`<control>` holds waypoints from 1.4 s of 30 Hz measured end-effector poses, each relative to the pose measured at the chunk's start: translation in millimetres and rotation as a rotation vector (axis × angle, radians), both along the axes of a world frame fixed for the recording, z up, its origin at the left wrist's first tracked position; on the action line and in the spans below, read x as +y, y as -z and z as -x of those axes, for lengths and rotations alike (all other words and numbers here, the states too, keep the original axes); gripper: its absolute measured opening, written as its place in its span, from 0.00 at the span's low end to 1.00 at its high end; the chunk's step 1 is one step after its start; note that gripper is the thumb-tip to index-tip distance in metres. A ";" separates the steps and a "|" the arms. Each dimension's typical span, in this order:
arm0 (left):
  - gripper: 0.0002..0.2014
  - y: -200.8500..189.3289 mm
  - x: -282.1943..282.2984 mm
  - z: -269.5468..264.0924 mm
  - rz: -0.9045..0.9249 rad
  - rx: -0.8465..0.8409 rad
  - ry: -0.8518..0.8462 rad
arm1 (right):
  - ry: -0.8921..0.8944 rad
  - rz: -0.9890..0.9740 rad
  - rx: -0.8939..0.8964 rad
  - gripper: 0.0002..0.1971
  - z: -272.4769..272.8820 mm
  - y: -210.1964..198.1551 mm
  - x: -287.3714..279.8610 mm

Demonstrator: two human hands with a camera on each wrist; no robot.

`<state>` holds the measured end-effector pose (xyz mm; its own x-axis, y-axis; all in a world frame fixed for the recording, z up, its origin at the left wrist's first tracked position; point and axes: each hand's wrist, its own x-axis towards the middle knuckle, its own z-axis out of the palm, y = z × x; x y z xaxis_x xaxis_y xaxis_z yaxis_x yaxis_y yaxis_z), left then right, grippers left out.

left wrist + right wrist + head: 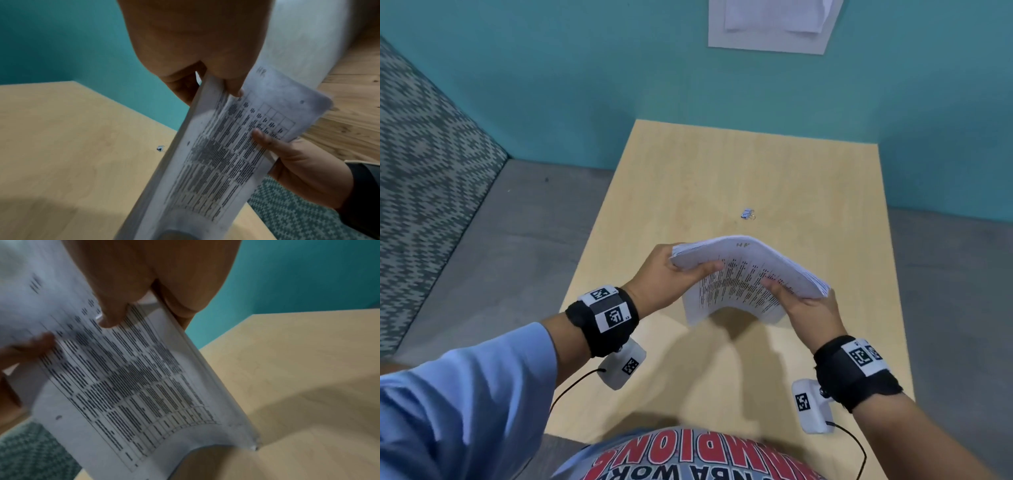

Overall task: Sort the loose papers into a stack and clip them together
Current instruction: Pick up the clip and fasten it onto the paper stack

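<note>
A stack of printed papers is held above the wooden table, bowed upward in the middle. My left hand grips its left edge, thumb on top of the printed sheet. My right hand grips the right edge the same way. The left wrist view shows the papers pinched by the left thumb, with the right hand at the far edge. In the right wrist view the papers curve down toward the table. A small binder clip lies on the table beyond the stack, also seen as the clip.
A teal wall stands behind the table, with a white sheet pinned on it. A patterned carpet and grey floor lie to the left. Wrist cameras with cables hang under both wrists.
</note>
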<state>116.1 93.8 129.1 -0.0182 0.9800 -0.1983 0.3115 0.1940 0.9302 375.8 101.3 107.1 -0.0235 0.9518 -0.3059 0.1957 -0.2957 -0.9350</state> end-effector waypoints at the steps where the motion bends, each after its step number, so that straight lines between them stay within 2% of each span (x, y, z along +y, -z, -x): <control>1: 0.09 2.5 0.0 3.1 0.026 -0.015 0.001 | -0.004 0.022 -0.006 0.06 1.2 4.3 2.6; 3: 0.08 -0.1 3.8 13.2 0.015 0.018 0.010 | -0.082 0.020 -0.017 0.09 -0.7 10.9 14.5; 5: 0.08 -8.3 8.2 28.9 0.002 0.064 -0.001 | -0.244 0.032 -0.035 0.11 -5.8 12.0 33.1; 7: 0.04 -17.9 12.3 49.0 0.004 0.101 -0.027 | -0.349 0.084 -0.101 0.12 -11.8 22.8 63.6; 9: 0.04 -26.8 13.7 71.3 0.015 0.103 -0.058 | -0.296 0.151 -0.233 0.10 -14.4 47.0 102.5; 12: 0.13 -35.7 14.9 103.3 0.022 0.101 -0.127 | -0.136 0.207 -0.382 0.04 0.0 86.3 150.5; 16: 0.17 -40.8 10.7 138.7 0.075 0.082 -0.153 | -0.020 0.231 -0.502 0.20 50.2 118.6 189.3; 21: 0.17 -32.5 5.5 165.0 0.074 0.024 -0.203 | 0.050 0.219 -0.594 0.33 89.9 149.4 216.6; 27: 0.19 -17.4 5.0 176.3 0.040 0.110 -0.075 | 0.105 0.137 -0.667 0.20 99.6 157.2 220.2; 29: 0.19 -14.4 6.6 174.6 0.036 0.138 -0.037 | 0.133 0.138 -0.632 0.19 96.3 155.6 218.0; 31: 0.19 -13.6 8.5 171.3 0.042 0.137 -0.022 | 0.188 0.159 -0.513 0.14 92.0 151.9 211.4; 33: 0.19 -15.8 10.7 167.2 0.060 0.124 -0.009 | 0.272 0.229 -0.247 0.04 83.9 145.3 199.1; 35: 0.18 -20.3 12.6 161.4 0.046 0.141 0.022 | 0.264 0.328 0.009 0.06 69.0 134.4 180.8; 36: 0.19 -22.7 13.4 157.3 0.034 0.149 0.041 | 0.221 0.359 0.072 0.06 59.8 127.0 168.7; 39: 0.19 -28.9 14.3 143.4 0.026 0.169 0.095 | 0.155 0.307 0.086 0.03 27.3 94.7 127.2; 40: 0.20 -29.5 14.0 138.9 0.038 0.178 0.120 | 0.161 0.269 0.083 0.06 14.3 83.5 114.5; 42: 0.27 -32.6 13.0 128.0 0.055 0.206 0.163 | 0.168 0.210 0.101 0.12 -12.0 58.7 90.9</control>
